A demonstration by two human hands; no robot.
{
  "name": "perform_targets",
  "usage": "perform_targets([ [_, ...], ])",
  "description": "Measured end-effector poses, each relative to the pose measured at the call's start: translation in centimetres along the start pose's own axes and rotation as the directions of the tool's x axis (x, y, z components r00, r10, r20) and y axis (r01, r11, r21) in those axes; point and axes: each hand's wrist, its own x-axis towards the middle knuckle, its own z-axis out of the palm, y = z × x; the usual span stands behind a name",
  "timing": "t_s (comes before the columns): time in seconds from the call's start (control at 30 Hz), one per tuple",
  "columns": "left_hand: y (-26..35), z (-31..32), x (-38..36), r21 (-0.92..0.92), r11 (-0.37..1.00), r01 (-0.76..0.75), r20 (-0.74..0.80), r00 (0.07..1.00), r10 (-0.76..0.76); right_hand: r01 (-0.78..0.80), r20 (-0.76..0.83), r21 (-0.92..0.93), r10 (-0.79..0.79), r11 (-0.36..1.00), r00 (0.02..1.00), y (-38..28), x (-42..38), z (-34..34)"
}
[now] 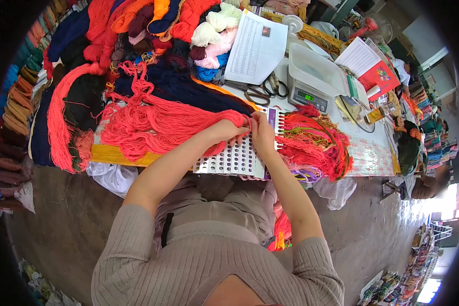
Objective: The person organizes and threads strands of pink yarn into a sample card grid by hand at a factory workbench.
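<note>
My left hand (228,131) is closed round the narrow end of a coral-pink yarn hank (160,127), whose loose strands spread out to the left over the table. Close beside it, my right hand (261,131) has its fingers bent together at the same end of the hank; what they pinch is too small to make out. Both hands are above a white card with rows of dark holes (234,159). Along the card's right side hangs a bundle of mixed red, pink and green threads (316,143). Dark navy yarn (173,86) lies behind the coral hank.
Many coloured hanks (188,23) are piled at the back left. A printed sheet (255,48), black scissors (275,86) and a digital scale (308,97) bearing a clear plastic tub (319,69) stand behind my hands. White plastic bags (112,178) hang below the table's front edge.
</note>
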Motion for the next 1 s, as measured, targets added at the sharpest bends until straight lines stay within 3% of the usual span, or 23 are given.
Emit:
perform_targets([
  [0.03, -1.9, 0.0, 1.5, -0.004, 1.0, -0.004, 0.0, 1.0, 0.004, 0.002, 0.013, -0.04, -0.001, 0.999, 1.0, -0.2, 0.0, 0.0],
  [0.07, -4.8, 0.0, 3.7, 0.299, 0.944, -0.139, -0.269, 0.937, 0.224, 0.013, 0.06, -0.118, -0.006, 0.993, 0.998, 0.1, -0.1, 0.2],
  [0.1, -6.2, -0.2, 4.9, 0.599, 0.785, -0.161, -0.432, 0.76, 0.485, 0.087, 0.09, -0.203, -0.07, 0.975, 0.993, 0.2, 0.0, 0.3],
  [0.13, -2.3, -0.4, 1.9, 0.54, 0.841, 0.039, -0.49, 0.827, 0.276, 0.158, 0.123, -0.283, -0.127, 0.946, 0.984, 0.4, 0.0, 0.5],
  [0.17, -1.5, -0.4, 0.7, 0.323, 0.927, -0.189, -0.485, 0.808, 0.334, 0.248, 0.1, -0.322, -0.228, 0.914, 0.968, 0.7, 0.0, 0.9],
  [0.2, -0.9, -0.6, -0.5, 0.08, 0.912, -0.403, -0.496, 0.777, 0.387, 0.243, 0.091, -0.318, -0.226, 0.916, 0.97, 0.5, 0.1, 0.9],
  [0.23, 1.2, -0.9, -2.9, -0.428, 0.87, -0.245, -0.359, 0.929, 0.085, 0.234, 0.11, -0.316, -0.21, 0.919, 0.972, 0.2, 0.1, 0.8],
  [0.3, 2.6, -1.9, -5.7, -0.643, 0.709, -0.289, -0.281, 0.95, 0.133, 0.225, 0.13, -0.314, -0.193, 0.922, 0.973, 0.0, 0.1, 0.8],
  [0.33, 4.1, -2.6, -7.6, -0.694, 0.654, -0.301, -0.314, 0.944, 0.101, 0.228, 0.128, -0.318, -0.197, 0.92, 0.972, 0.1, 0.0, 0.9],
  [0.4, 4.9, -5.3, -10.8, -0.669, 0.555, -0.494, -0.469, 0.86, 0.2, 0.236, 0.124, -0.324, -0.206, 0.916, 0.971, 0.4, 0.2, 0.9],
  [0.43, 5.1, -6.6, -12.3, -0.639, 0.471, -0.608, -0.572, 0.785, 0.237, 0.209, 0.131, -0.327, -0.175, 0.922, 0.976, 0.5, 0.2, 1.0],
  [0.47, 5.1, -7.9, -13.6, -0.526, 0.498, -0.689, -0.681, 0.692, 0.239, 0.182, 0.137, -0.328, -0.144, 0.927, 0.98, 0.5, 0.2, 1.2],
  [0.5, 4.1, -8.6, -14.0, -0.235, 0.675, -0.7, -0.87, 0.461, 0.175, 0.149, 0.108, -0.289, -0.123, 0.946, 0.987, 0.8, 0.2, 1.4],
  [0.53, 3.4, -9.1, -14.2, 0.051, 0.817, -0.575, -0.968, 0.172, 0.182, 0.116, 0.078, -0.246, -0.099, 0.962, 0.992, 0.6, 0.2, 1.2],
  [0.57, 3.0, -9.9, -14.5, 0.478, 0.85, -0.221, -0.878, -0.096, 0.469, -0.018, 0.07, -0.185, 0.031, 0.983, 0.997, 0.1, 0.1, 0.7],
  [0.63, 2.2, -8.4, -12.6, 0.653, 0.75, -0.102, -0.75, -0.223, 0.623, -0.135, -0.008, -0.05, 0.135, 0.99, 0.991, 0.6, 0.1, 0.5],
  [0.67, 2.4, -6.5, -11.3, 0.663, 0.745, -0.07, -0.748, -0.078, 0.659, -0.193, 0.0, 0.048, 0.193, 0.98, 0.981, 1.0, 0.2, 0.6],
  [0.73, 1.5, -2.3, -7.1, 0.621, 0.706, -0.341, -0.7, 0.164, 0.695, -0.2, 0.008, 0.044, 0.199, 0.979, 0.98, 0.8, 0.3, 0.3],
  [0.77, 0.5, -0.7, -4.5, -0.114, 0.817, -0.565, -0.739, 0.598, 0.31, -0.209, 0.014, 0.046, 0.209, 0.977, 0.978, 0.6, 0.3, 0.2],
  [0.8, -0.1, 0.2, -3.0, 0.344, 0.854, -0.389, -0.685, 0.519, 0.512, -0.196, -0.003, 0.06, 0.196, 0.979, 0.981, 0.7, 0.3, 0.2],
  [0.9, -5.5, -0.1, 3.4, 0.516, 0.825, -0.229, -0.632, 0.549, 0.547, -0.176, -0.026, 0.039, 0.177, 0.984, 0.984, 0.5, 0.2, 0.2],
  [0.93, -4.7, -0.6, 1.8, 0.481, 0.824, -0.301, -0.556, 0.622, 0.551, -0.112, -0.062, -0.007, 0.112, 0.994, 0.992, 0.4, 0.1, 0.3],
  [1.0, -2.2, -1.5, -1.6, 0.479, 0.846, -0.234, -0.545, 0.676, 0.496, -0.129, 0.061, -0.104, 0.136, 0.986, 0.989, -0.1, 0.2, 0.1],
])
